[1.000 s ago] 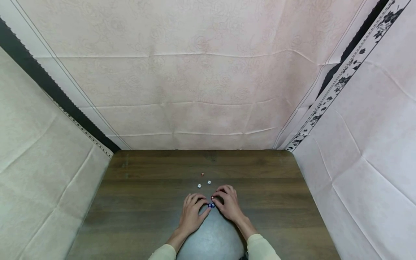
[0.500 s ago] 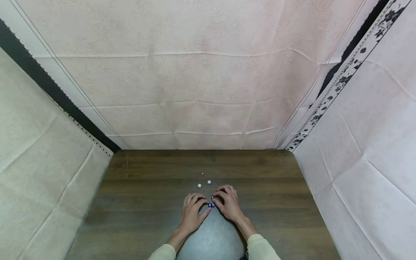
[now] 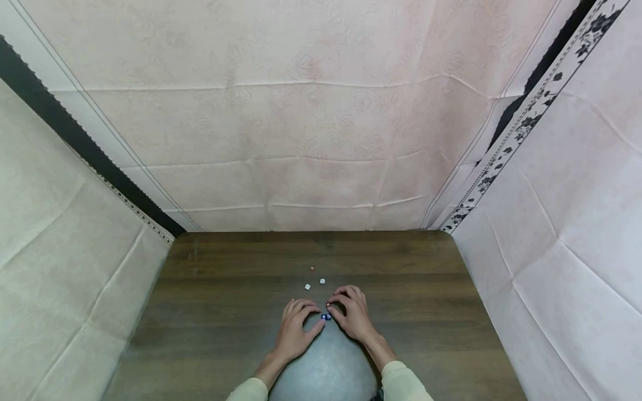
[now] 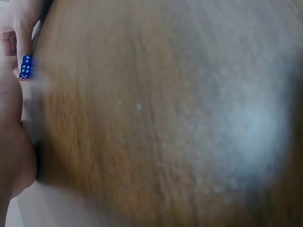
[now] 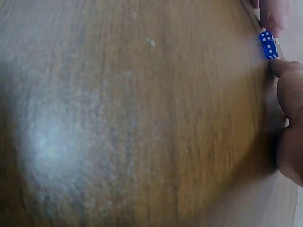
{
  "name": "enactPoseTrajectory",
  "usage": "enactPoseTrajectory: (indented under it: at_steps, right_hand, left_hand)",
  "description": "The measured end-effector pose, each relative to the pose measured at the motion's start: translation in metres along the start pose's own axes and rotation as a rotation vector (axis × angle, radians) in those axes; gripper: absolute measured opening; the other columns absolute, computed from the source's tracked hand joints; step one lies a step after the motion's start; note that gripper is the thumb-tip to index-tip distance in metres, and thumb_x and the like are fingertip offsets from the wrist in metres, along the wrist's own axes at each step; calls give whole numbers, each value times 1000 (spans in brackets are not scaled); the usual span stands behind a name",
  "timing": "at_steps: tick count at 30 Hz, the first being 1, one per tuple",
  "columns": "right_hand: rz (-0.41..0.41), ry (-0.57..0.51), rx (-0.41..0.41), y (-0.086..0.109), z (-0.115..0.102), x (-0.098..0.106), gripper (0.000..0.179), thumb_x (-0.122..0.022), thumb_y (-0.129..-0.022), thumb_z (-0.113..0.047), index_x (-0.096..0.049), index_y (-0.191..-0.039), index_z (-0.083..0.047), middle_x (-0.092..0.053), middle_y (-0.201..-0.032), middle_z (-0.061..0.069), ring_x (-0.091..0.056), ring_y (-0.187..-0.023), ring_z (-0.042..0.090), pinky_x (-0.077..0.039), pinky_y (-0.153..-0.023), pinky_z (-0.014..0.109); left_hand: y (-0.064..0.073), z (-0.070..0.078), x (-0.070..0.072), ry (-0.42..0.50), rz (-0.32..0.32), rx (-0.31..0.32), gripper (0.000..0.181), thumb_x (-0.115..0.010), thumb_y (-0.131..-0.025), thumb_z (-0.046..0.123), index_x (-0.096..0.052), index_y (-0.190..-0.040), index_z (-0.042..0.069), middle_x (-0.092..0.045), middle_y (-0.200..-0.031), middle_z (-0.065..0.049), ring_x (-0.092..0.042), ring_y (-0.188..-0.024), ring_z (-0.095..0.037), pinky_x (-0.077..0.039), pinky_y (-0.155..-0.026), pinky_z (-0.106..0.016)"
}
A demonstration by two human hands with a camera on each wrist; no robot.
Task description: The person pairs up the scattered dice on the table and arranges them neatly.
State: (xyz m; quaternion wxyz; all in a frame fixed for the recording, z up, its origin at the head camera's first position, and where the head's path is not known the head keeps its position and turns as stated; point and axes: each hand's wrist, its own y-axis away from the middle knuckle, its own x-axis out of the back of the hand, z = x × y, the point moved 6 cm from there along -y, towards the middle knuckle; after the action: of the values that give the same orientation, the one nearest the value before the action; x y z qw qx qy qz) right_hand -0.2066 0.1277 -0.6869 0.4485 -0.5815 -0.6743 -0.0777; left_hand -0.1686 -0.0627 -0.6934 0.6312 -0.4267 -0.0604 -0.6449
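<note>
Two hands are at work over a brown wood-grain table (image 3: 215,312), low in the middle of the head view. The right hand (image 3: 353,317) has its forefinger and thumb closed together on a small red die (image 3: 328,304), the other fingers bent behind. Just below that, two blue dice (image 3: 326,317) with white pips sit side by side, between the fingertips of the two hands. The left hand (image 3: 297,331) keeps its forefinger and thumb a little apart; the thumb tip is right at the blue pair, and I can't tell from here whether it presses on them.

In the left wrist view the blue pair shows at the upper left, pips facing out. In the right wrist view it is at the upper right, with fingertips close above and below.

Farther up the table, near the centre of the head view, lie two white dice (image 3: 315,284), apart from each other, and above them an orange-red die (image 3: 312,269). Pale green sleeves (image 3: 405,382) come in along the bottom edge, and between the forearms there's a rounded grey surface (image 3: 326,362) I can't name. Cream cloth (image 3: 311,128) with creases hangs behind, and pale cloth panels (image 3: 567,262) flank both sides.
</note>
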Motion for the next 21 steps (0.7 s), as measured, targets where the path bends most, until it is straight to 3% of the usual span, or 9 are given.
enactPoseTrajectory:
  at_steps: [4, 9, 14, 21]
  right_hand:
    - [27, 12, 22, 0, -1, 1, 15, -93, -94, -14, -86, -107, -14, -75, -123, 10, -63, -123, 35, -45, -108, 61]
    - [36, 24, 21, 0, 1, 0, 14, -92, -95, -15, -85, -107, -17, -75, -124, 7, -62, -125, 32, -45, -109, 60]
    - [31, 6, 7, 0, 3, -1, 14, -92, -95, -16, -86, -107, -16, -75, -123, 7, -62, -125, 34, -43, -111, 61]
    - [48, 27, 21, 2, 3, -2, 14, -94, -93, -18, -85, -104, -18, -76, -121, 6, -63, -123, 32, -45, -109, 60]
  left_hand:
    - [-2, -1, 6, 66, 48, 13, 23, -92, -94, 17, -83, -114, 9, -80, -120, -8, -71, -121, -31, -51, -114, -62]
    - [-8, -4, 15, 78, 119, 6, 20, -91, -94, 11, -84, -112, 7, -80, -120, -8, -70, -118, -29, -54, -104, -46]
    - [-20, -8, 24, 74, 173, -3, 17, -89, -94, 6, -83, -110, 3, -80, -119, -11, -70, -116, -33, -54, -101, -47]
    - [-39, -21, 28, 43, 167, 80, 17, -88, -96, 10, -83, -111, 4, -80, -119, -11, -70, -115, -32, -54, -100, -51]
